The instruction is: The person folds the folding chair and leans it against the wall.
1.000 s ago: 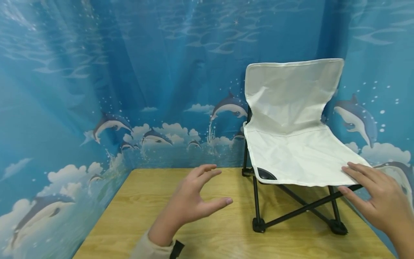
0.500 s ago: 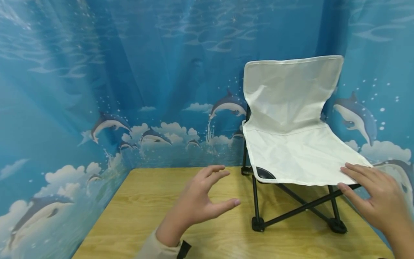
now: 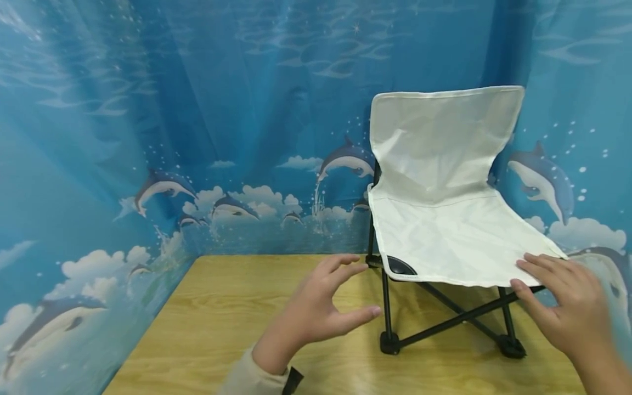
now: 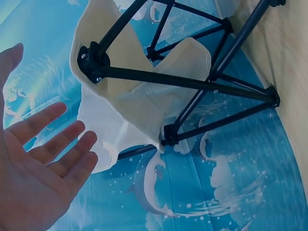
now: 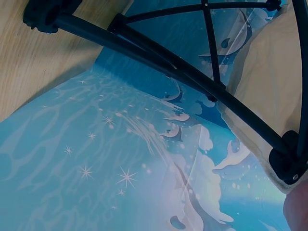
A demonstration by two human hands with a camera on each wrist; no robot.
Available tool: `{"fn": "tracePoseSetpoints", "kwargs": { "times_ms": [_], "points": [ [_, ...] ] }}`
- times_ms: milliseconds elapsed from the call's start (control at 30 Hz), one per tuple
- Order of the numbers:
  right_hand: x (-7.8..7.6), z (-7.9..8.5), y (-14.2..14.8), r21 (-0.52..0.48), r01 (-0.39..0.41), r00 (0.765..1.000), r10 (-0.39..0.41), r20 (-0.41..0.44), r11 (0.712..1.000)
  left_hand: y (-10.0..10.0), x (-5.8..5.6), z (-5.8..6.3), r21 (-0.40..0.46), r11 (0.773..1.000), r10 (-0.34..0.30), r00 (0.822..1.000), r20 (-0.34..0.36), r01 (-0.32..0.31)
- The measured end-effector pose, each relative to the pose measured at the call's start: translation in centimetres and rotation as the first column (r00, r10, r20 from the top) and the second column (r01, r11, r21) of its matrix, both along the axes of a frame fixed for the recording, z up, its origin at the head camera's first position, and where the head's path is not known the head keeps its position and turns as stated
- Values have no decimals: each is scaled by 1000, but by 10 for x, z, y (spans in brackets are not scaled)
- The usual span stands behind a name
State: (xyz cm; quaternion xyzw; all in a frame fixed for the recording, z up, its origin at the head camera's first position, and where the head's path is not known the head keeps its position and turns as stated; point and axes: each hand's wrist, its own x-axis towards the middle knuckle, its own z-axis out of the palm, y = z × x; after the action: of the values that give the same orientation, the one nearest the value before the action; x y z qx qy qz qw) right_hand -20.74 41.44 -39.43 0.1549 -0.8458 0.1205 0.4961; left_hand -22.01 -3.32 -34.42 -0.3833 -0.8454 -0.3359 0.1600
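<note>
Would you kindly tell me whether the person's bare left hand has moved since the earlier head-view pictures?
Yes: the bare left hand has moved rightward in the head view, closer to the white-fabric, black-framed chair, which has stayed in place.

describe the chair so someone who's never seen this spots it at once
In the head view, find the blue dolphin-print backdrop and the wood-grain surface before it. On that surface's right side stands the chair, with the right hand at its front corner. Its white fabric over crossed black legs sets it apart from the blue backdrop and yellowish surface.
</note>
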Motion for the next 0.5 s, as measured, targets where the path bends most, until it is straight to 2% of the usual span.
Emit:
{"fn": "tracePoseSetpoints", "kwargs": {
  "times_ms": [100,167,333,500],
  "points": [
    [-2,-1,-1,-9,1,1000,-1,-22,1000,5,-2,-1,-1,1000,-27,999,-28,27],
    [-2,-2,0,-12,1,999,-2,-32,1000,9,-4,-1,-8,999,-52,996,-73,52],
    [-2,-1,0,-9,0,999,0,-37,1000,20,-9,-3,-17,996,-94,977,-190,93],
    [2,1,-2,-5,1,1000,-1,3,1000,29,-11,-5,-2,994,-111,975,-192,113]
  ]
}}
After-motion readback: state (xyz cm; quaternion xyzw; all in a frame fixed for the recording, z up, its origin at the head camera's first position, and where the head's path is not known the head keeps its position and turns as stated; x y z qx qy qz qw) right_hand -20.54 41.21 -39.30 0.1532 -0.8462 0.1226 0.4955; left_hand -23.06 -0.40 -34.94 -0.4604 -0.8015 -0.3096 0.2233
